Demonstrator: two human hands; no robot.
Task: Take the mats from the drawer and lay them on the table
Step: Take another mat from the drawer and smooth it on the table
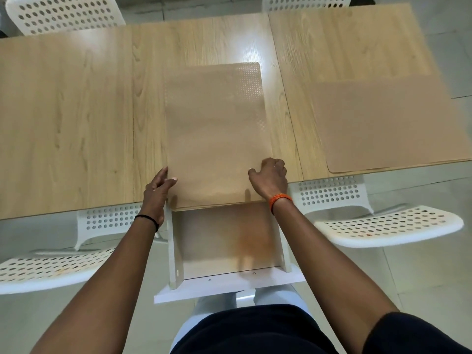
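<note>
Midway through the job, a person's left hand [158, 185] and right hand [270, 176] each close on a side edge of a tan mat [217, 129], the left thumb on top at the near-left edge, the right fingers curled over the near-right one. The mat lies lengthwise on the middle of the wooden table [66, 118], its near end at the table's edge above the open white drawer [224, 241]. A second mat [388, 123] already lies flat on the right side, its near edge close to the table's rim. The risk now, by the look of it: the held sheet seems thin and limp, so a push from the near end could buckle it or leave it crooked, or hanging over the drawer. Its surface is matte, with fine dots catching the glare at the far-right corner.
</note>
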